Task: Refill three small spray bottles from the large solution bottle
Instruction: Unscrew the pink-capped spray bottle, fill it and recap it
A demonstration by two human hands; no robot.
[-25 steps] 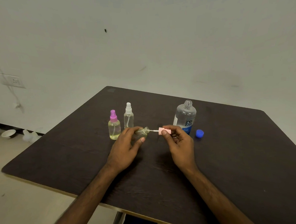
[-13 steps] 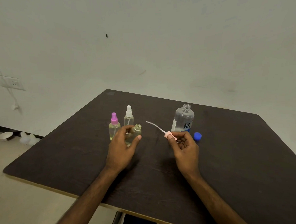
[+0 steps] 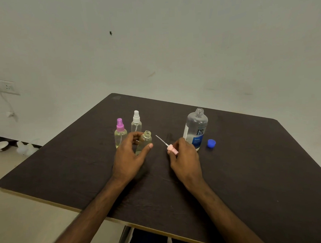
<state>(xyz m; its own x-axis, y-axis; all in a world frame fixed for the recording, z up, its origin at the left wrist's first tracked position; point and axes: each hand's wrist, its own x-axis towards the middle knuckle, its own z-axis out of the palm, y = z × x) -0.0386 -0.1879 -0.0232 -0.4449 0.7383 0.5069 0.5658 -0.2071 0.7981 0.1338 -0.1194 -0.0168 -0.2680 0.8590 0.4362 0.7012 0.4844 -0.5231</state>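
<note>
Change, spray head: one second ago the pink spray head [image 3: 171,149] sat at the neck of the open small bottle [image 3: 145,140], which was tipped toward it. It is now out and to the right, with its thin dip tube [image 3: 161,140] free and pointing up and left.
Change, bottle: it now stands close to upright, much as half a second ago.
Left hand [image 3: 128,157]: fingers and thumb curl round the open small bottle near the middle of the bench [image 3: 251,163].
Right hand [image 3: 186,158]: pinches the pink spray head by its fingertips, apart from the bottle neck.
Large solution bottle [image 3: 197,127]: upright and uncapped, just behind the right hand, with its blue cap [image 3: 211,143] lying to its right.
Other small bottles: the pink-topped spray bottle [image 3: 120,135] and white-topped spray bottle [image 3: 136,121] stand capped, just behind the left hand.
Hidden: the left hand covers the open bottle's base, so I cannot tell whether it rests on the bench. The right hand hides the large bottle's lower left corner.
Hard to make out: the liquid level in the open bottle, and the small print on the large bottle's label.
Cut off: both forearms run out of the bottom edge.
</note>
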